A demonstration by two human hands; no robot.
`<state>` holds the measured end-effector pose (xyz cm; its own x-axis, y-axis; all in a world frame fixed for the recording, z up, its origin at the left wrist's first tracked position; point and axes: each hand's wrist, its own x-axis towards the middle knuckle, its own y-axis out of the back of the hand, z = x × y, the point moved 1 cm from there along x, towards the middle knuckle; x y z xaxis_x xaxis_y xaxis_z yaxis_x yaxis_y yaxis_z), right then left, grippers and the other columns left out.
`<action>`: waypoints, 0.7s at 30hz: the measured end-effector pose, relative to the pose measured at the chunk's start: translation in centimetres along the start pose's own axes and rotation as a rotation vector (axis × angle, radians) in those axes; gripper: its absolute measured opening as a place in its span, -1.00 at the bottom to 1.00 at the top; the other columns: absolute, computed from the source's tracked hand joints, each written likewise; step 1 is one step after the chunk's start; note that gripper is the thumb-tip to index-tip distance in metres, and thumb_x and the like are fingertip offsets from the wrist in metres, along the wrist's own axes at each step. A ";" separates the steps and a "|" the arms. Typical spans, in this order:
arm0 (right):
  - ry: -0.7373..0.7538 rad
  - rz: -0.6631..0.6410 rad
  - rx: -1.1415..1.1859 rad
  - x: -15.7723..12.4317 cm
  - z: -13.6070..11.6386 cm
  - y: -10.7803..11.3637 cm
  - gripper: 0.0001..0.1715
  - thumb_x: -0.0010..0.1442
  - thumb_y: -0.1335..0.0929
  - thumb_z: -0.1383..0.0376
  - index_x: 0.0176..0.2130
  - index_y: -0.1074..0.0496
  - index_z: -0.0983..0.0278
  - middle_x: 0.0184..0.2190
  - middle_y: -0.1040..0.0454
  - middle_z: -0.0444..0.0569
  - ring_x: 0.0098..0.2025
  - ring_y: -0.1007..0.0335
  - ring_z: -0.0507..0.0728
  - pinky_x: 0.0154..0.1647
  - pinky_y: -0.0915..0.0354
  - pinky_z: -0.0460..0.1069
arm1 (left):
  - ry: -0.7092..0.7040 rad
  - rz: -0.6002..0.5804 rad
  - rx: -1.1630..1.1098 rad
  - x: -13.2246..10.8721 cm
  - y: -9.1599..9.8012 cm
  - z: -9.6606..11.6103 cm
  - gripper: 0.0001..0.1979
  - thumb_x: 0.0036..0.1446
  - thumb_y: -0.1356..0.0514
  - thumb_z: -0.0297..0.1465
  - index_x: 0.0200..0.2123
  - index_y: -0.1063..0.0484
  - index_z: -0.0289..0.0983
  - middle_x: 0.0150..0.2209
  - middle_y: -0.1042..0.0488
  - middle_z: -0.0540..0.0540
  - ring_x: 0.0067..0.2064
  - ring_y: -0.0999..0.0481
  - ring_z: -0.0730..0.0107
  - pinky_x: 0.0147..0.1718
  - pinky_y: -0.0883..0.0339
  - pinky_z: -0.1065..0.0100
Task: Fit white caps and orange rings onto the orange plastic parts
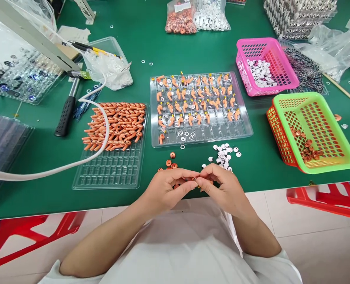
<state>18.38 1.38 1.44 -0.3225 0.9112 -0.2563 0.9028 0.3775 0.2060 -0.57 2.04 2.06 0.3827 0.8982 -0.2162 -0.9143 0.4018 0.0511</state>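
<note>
My left hand (170,187) and my right hand (222,189) meet at the table's near edge, fingertips pinched together. Between them is a small copper-coloured round part (195,178), mostly hidden by the fingers. Loose copper-coloured cups (174,165) lie just beyond my left hand, some partly covered by it. A scatter of small white discs (223,154) lies beyond my right hand. Further back, a clear compartment tray (234,132) holds rows of orange curved pieces (193,93) with yellow tips, and several thin white rings (186,134) lie in its front part.
At left, another clear tray (106,169) carries stacked orange tubes (118,122); a white hose (74,163) crosses it. A hammer (66,108) lies beside. At right stand a pink basket (242,65) of white discs and a green basket (337,138) with copper-coloured cups. Filled bags (180,17) lie behind.
</note>
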 end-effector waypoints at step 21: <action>-0.016 0.060 0.119 0.1 1.2 0.3 -0.90 0.25 -0.39 0.22 -0.23 -0.48 0.19 -0.36 -0.50 -0.12 -0.36 -0.43 0.04 -0.33 -0.37 -0.06 | 0.001 0.157 0.200 0.9 -1.3 -0.6 -0.88 0.07 -0.20 -0.51 -0.36 -0.57 -0.32 -0.52 -0.59 -0.03 -0.51 -0.56 0.45 -0.54 -0.44 0.52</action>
<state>18.97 1.36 0.37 -0.2632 0.9283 -0.2626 0.9480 0.2994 0.1082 0.82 2.21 1.19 0.2379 0.9523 -0.1908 -0.9181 0.2847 0.2759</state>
